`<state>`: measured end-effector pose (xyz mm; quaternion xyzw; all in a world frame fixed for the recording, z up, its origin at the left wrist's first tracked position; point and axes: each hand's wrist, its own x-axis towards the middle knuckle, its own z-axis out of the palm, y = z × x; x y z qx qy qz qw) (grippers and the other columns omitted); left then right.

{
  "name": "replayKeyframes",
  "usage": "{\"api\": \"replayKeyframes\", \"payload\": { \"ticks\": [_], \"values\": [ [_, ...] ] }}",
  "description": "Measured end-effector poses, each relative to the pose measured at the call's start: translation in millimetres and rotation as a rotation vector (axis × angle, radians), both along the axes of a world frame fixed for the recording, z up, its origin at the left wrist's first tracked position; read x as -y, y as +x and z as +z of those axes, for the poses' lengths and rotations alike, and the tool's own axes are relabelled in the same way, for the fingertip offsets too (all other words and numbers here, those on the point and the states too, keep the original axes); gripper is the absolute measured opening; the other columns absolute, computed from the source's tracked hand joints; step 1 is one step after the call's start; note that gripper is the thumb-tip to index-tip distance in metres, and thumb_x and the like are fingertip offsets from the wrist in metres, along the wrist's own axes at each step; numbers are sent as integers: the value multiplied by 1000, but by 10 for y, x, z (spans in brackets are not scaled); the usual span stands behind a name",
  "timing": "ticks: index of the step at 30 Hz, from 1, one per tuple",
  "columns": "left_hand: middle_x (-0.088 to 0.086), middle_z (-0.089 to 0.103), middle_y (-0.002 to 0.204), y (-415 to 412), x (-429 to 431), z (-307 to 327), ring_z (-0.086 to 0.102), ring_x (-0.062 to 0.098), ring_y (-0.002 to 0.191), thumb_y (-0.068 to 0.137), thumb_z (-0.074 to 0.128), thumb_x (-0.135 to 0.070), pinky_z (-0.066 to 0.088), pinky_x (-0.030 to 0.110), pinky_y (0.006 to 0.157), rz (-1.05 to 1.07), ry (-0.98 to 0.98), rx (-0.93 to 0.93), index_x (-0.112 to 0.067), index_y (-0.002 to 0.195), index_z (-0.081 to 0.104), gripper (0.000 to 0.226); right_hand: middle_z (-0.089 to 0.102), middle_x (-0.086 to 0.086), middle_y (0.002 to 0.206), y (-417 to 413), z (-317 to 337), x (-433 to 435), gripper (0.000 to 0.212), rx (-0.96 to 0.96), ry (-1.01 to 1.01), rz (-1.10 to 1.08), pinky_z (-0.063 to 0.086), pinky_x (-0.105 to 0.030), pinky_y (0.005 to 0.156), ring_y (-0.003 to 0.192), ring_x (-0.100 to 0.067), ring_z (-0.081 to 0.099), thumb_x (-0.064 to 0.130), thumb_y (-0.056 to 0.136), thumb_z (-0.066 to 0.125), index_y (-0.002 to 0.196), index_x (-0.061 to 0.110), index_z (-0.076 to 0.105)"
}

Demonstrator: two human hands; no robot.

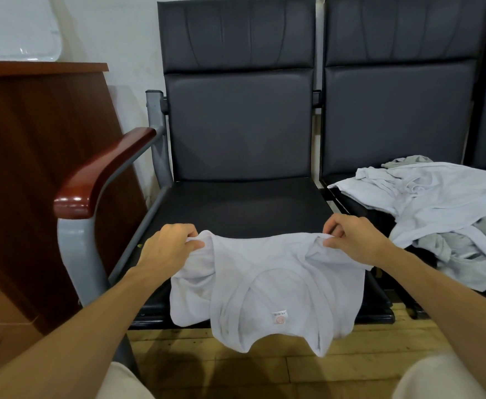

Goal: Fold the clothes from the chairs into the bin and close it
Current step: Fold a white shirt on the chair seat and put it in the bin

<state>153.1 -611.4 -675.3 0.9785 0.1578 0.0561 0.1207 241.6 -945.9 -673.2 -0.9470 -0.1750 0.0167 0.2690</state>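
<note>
A small white tag [279, 317] sits inside the neckline of the shirt [264, 283]. It carries a red round mark and a line of print too small to read.

The shirt is thin white knit with a ribbed neck band. It lies across the front edge of the chair [236, 125] seat, and its neck end hangs past that edge towards the floor [236, 370]. A sleeve bunches at the shirt's left side.

The left hand [169, 249] pinches the shirt's upper left corner between thumb and curled fingers, over the chair's front left. The right hand [354, 237] pinches the upper right corner the same way, over the chair's front right. The fabric runs fairly taut between them.

The chair is black, with smooth padded leather-like panels and a grey metal frame. On the chair's left, a glossy reddish wooden armrest [100, 174] curves down. Beyond the armrest stands a dark wood cabinet [34, 139], cut off by the frame edge.

Right of the chair, the next chair [394, 110] holds a crumpled pile [437, 203] of white and pale grey clothes. How many garments it holds is hard to tell, and it runs out of view. The floor below the chair is light wooden boards.
</note>
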Motion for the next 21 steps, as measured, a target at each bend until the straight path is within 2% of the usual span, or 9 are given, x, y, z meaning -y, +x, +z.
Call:
{"api": "replayKeyframes", "payload": {
  "ticks": [3,6,8,10,14,16,18,21],
  "values": [
    [4,64,113,-6,13,2,58,18,97,98,50,-38,49,32,89,-19,35,-28,-18,118,60,30,66,-7,82,34,-19,6,17,-25,-2,9,44,-18,68,81,-19,61,12,92,63,100,20,50],
    [4,63,115,-21,19,-14,59,20,101,102,41,-37,49,32,90,-36,68,-59,-17,121,58,33,62,-6,79,38,-30,12,11,-29,-13,29,46,-24,70,76,-20,58,14,97,54,94,22,47],
    [5,63,114,-17,0,-38,58,20,100,103,39,-36,50,35,90,-34,49,-54,-17,120,57,31,63,-5,78,8,-17,15,10,-41,-8,49,46,-24,66,72,-17,57,24,93,60,88,24,51],
    [5,62,112,-13,-23,-56,57,19,96,103,39,-35,50,35,89,-21,27,-34,-17,117,57,29,63,-1,80,-39,15,18,22,-79,-44,89,44,-20,63,72,-13,56,29,82,75,88,26,55],
    [3,60,100,-37,-71,-95,55,16,88,103,40,-35,47,31,81,30,23,1,-15,112,59,29,62,5,81,-64,84,41,37,-53,-90,121,40,-12,59,74,-9,57,16,73,83,94,28,55],
    [2,60,97,-50,-79,-113,55,17,87,102,40,-35,48,31,80,50,27,-3,-15,109,59,29,64,8,82,-77,99,45,46,-55,-81,103,42,-12,64,77,-6,59,17,74,82,109,28,55],
    [1,59,97,-44,-62,-121,54,16,86,102,40,-36,48,32,81,58,27,-18,-15,110,60,30,65,10,83,-80,85,33,54,-79,-117,110,47,-18,77,83,-7,61,20,78,79,125,26,53],
    [3,57,100,-29,5,-105,52,15,87,103,39,-36,44,29,79,51,33,-45,-14,116,58,32,64,8,86,-80,50,7,43,-109,-187,129,47,-23,82,87,-10,61,19,86,71,126,22,55]
  ]
}}
